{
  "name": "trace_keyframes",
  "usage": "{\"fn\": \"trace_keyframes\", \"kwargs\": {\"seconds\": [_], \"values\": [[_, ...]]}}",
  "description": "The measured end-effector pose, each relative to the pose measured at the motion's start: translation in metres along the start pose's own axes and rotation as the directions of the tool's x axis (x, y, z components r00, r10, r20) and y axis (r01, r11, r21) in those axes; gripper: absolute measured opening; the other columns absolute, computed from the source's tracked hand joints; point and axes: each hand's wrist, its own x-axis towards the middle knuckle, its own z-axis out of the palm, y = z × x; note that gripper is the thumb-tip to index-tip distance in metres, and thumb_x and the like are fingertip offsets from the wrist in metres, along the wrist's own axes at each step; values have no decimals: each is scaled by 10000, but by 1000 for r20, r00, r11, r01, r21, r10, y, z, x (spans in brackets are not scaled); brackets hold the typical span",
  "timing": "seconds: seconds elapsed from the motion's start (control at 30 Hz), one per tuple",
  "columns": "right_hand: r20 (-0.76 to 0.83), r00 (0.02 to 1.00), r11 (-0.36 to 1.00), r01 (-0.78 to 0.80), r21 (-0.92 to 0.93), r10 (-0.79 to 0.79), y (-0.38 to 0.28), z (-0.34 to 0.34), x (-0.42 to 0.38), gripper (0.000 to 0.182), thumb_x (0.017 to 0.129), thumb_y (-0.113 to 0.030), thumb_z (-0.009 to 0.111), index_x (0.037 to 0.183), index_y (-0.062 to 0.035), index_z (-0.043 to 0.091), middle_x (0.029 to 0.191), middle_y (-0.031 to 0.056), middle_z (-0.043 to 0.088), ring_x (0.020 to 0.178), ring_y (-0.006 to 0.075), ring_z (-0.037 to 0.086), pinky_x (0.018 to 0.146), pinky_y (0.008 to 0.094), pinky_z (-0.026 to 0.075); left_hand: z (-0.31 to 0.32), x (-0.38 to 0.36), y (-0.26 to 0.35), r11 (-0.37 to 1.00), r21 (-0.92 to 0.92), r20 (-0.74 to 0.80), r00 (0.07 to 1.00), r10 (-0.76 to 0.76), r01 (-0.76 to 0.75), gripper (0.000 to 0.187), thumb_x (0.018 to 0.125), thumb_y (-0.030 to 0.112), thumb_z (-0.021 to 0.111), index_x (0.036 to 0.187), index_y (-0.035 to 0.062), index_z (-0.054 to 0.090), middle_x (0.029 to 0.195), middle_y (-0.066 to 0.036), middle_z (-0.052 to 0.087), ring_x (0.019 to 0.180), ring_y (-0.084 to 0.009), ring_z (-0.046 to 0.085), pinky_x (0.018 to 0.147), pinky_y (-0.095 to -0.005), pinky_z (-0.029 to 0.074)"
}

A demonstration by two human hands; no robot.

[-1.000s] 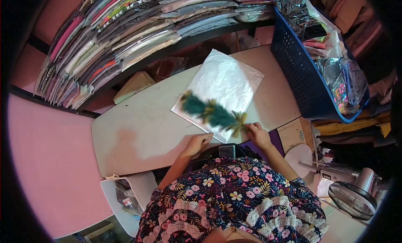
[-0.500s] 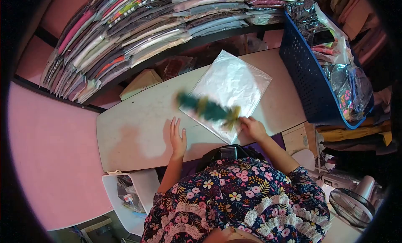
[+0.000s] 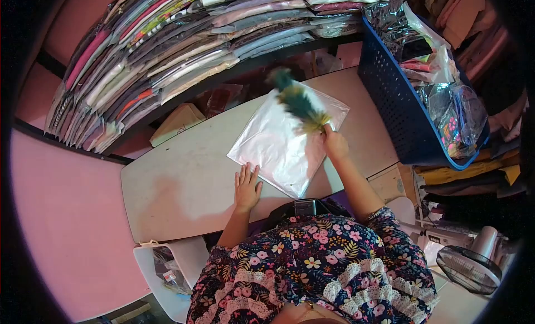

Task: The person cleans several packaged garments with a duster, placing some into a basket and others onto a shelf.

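A green and yellow feather duster (image 3: 300, 105) is held at its near end by my right hand (image 3: 335, 144), its fingers wrapped round the handle. The duster slants up and left over a shiny plastic-wrapped white packet (image 3: 278, 151), its far end blurred. My left hand (image 3: 247, 188) is spread with fingers apart at the packet's lower left edge and holds nothing. The packet lies flat on the pale table (image 3: 184, 168).
Wrapped garments (image 3: 167, 56) fill the shelf behind the table. A blue basket (image 3: 390, 95) of bagged items stands at the right. Below left is a white bin (image 3: 147, 268); a small fan (image 3: 468, 268) sits at lower right.
My right hand has moved up, and the duster now points more steeply toward the shelf. My left hand has moved right to the packet's edge.
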Motion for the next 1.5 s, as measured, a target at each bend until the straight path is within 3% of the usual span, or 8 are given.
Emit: {"fn": "trace_keyframes", "kwargs": {"seconds": [0.07, 0.23, 0.53, 0.7, 0.8, 1.0, 1.17, 1.5], "values": [[-8, 997, 997, -79, -5, 79, 3, -7, 1, 226, 850, -205, 505, 1062, -128, 520, 768, 199, 631, 703, 381, 627, 593, 497, 492, 0, 2, 1, 1000, -5, 2, 1000, 7, -7, 584, 862, 265, 521, 1406, 150, 343, 1482, -146, 239, 1379, -305, 194, 1105, -486, 133], [269, 857, 898, 412, 156, -440, 30, 5, -50, 267, 842, -218, 523, 1104, -165, 517, 802, 191, 630, 725, 381, 625, 615, 485, 493, 0, 1, 0, 1000, 3, -9, 1000, -12, 12, 573, 846, 236, 522, 1392, 151, 372, 1477, -141, 254, 1370, -304, 219, 1108, -479, 136], [5, 975, 958, -219, 185, 222, 103, -23, -51, 282, 872, -241, 520, 1145, -169, 520, 882, 236, 627, 804, 421, 607, 707, 502, 481, -3, 1, 2, 1000, 10, -4, 1000, -19, 19, 574, 835, 210, 535, 1387, 154, 386, 1470, -136, 274, 1366, -301, 231, 1107, -483, 145], [287, 880, 908, 296, 296, -380, 100, -18, -116, 275, 852, -227, 567, 1122, -173, 559, 952, 171, 620, 859, 378, 606, 727, 462, 496, 4, -1, -2, 1000, -18, -54, 998, -25, 24, 529, 818, 197, 545, 1332, 119, 449, 1456, -142, 298, 1354, -309, 252, 1098, -493, 160], [183, 886, 890, 377, 255, -427, 99, -34, -130, 268, 853, -219, 562, 1118, -177, 560, 1005, 154, 586, 854, 367, 600, 722, 451, 499, 8, -5, 1, 995, -92, -377, 926, -9, -28, 340, 750, 108, 561, 1074, 7, 569, 1321, -181, 452, 1268, -374, 360, 1059, -505, 225], [-147, 987, 962, -29, 271, 71, 123, -25, -85, 256, 832, -200, 571, 1086, -166, 559, 1024, 149, 555, 840, 369, 591, 711, 461, 493, -3, -7, 72, 926, -177, -190, 935, 299, -332, 311, 720, 192, 674, 1010, 91, 625, 1022, -74, 565, 1025, -273, 498, 943, -445, 337], [79, 883, 832, 402, 383, -463, 103, -6, -93, 261, 826, -196, 571, 1086, -170, 569, 1014, 133, 565, 878, 387, 597, 754, 456, 499, 7, -12, 79, 938, -160, -166, 945, 282, -308, 368, 690, 293, 724, 1000, 120, 630, 996, -44, 573, 991, -249, 510, 911, -425, 355], [14, 989, 947, 137, 290, -147, 64, 0, -34, 307, 803, -130, 577, 1109, -148, 577, 1047, 184, 568, 833, 395, 602, 713, 458, 505, 14, -19, 75, 924, -85, -140, 923, 358, -372, 217, 687, 213, 689, 894, 181, 633, 847, 31, 601, 929, -210, 537, 875, -408, 353]]}}
